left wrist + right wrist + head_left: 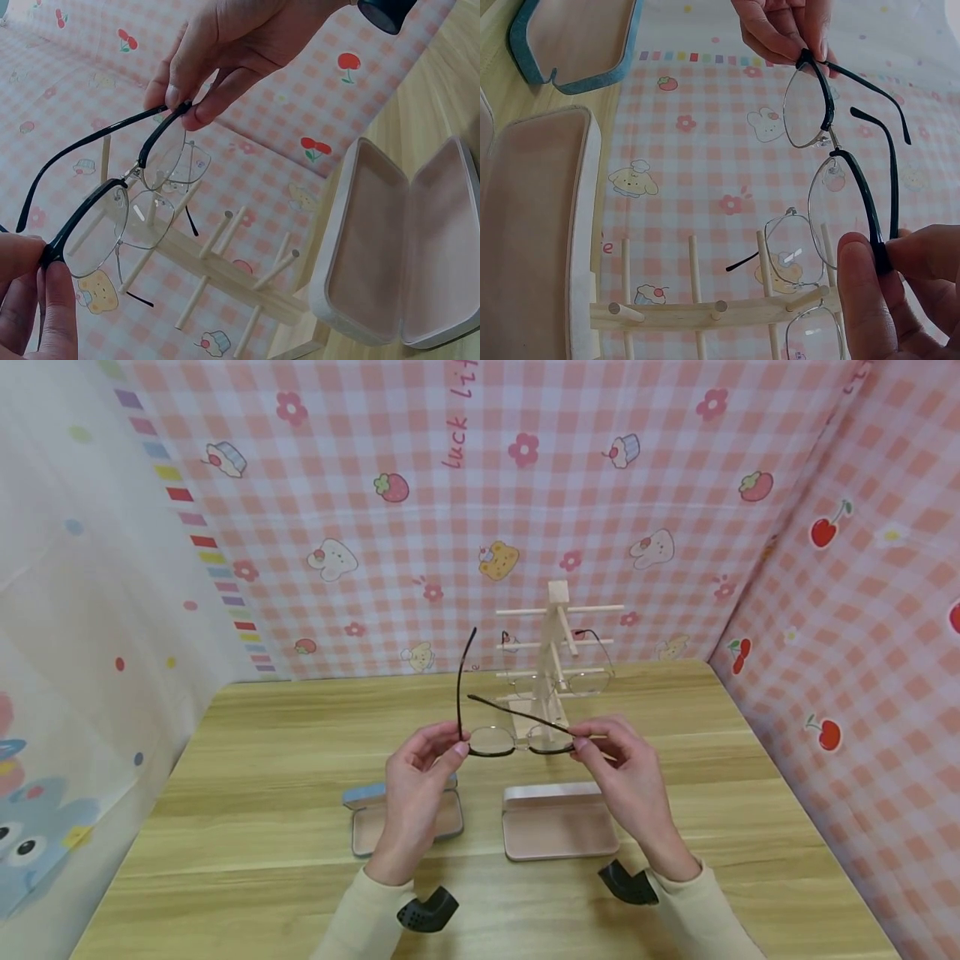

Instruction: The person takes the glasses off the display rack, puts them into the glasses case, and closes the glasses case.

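I'm watching remotely as the left hand [415,774] and right hand [630,774] are pinching the black-browed glasses [522,746] by opposite ends, holding them in front of the wooden stand [552,633].

Legible lettering as I read it remotely. Head view, 12 o'clock: the pink handwritten-style words "luck lif" [459,414] run upward along the checked back cloth [600,402], the last letter cropped by the upper edge. Same view, 2 o'clock: a second pink fragment [858,377], apparently "Lif", stands beside the corner fold; its final letter is uncertain to me. Right wrist view, 8 o'clock: I make out a small red-pink letter [606,244], probably "e", on the same cloth, its surroundings partly covered.
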The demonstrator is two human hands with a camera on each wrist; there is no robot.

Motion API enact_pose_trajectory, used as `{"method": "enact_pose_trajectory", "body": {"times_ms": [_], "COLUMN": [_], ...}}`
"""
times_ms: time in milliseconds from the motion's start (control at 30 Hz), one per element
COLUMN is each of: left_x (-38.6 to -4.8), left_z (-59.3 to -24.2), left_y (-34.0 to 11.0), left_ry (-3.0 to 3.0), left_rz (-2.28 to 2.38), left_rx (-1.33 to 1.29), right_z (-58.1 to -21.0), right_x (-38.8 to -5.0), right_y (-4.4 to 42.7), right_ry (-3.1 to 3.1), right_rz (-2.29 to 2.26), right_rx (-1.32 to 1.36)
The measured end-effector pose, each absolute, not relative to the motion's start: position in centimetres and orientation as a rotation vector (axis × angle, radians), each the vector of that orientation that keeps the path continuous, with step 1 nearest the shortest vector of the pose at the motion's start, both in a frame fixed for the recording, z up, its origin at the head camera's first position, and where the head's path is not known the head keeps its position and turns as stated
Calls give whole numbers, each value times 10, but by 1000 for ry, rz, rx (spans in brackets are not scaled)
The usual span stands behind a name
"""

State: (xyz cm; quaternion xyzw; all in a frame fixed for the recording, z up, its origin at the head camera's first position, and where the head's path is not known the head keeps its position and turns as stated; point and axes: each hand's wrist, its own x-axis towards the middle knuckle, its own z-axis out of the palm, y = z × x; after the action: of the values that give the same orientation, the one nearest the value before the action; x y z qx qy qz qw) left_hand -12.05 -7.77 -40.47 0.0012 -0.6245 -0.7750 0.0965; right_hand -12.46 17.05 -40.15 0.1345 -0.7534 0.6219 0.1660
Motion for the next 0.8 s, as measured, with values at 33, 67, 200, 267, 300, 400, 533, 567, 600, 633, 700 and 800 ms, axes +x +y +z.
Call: {"method": "enact_pose_trajectory", "body": {"times_ms": [33, 67, 200, 267, 300, 400, 533, 567, 600, 633, 700, 800], "left_x": [-121, -121, -121, -120, -120, -120, -119, -119, -119, -118, -118, -118], "left_z": [-404, -404, -403, -403, -403, -403, -403, -403, -403, -403, -403, -403], "left_y": [-78, -78, -77, -77, -77, -76, -77, -77, -77, -77, -77, -77], "left_ry": [-1851, -1855, -1856, -1852, -1852, -1852, -1861, -1863, -1865, -1871, -1877, -1884], "left_rz": [-2295, -2292, -2288, -2287, -2284, -2279, -2277, -2278, -2278, -2275, -2269, -2260], "left_rx": [5, 6, 9, 6, 4, 4, 24, 28, 33, 37, 42, 50], "right_z": [-401, -401, -401, -401, -401, -402, -403, -403, -403, -403, -403, -403], "right_x": [-125, -125, -125, -125, -125, -126, -126, -125, -125, -125, -125, -124], "right_y": [170, 170, 171, 171, 171, 171, 172, 172, 172, 172, 173, 173], "right_ry": [-2147, -2147, -2154, -2157, -2159, -2168, -2178, -2182, -2187, -2192, -2205, -2224], "right_rz": [1763, 1757, 1743, 1744, 1746, 1744, 1732, 1725, 1719, 1711, 1690, 1662], "right_rx": [385, 387, 392, 395, 397, 401, 404, 404, 403, 402, 399, 395]}}
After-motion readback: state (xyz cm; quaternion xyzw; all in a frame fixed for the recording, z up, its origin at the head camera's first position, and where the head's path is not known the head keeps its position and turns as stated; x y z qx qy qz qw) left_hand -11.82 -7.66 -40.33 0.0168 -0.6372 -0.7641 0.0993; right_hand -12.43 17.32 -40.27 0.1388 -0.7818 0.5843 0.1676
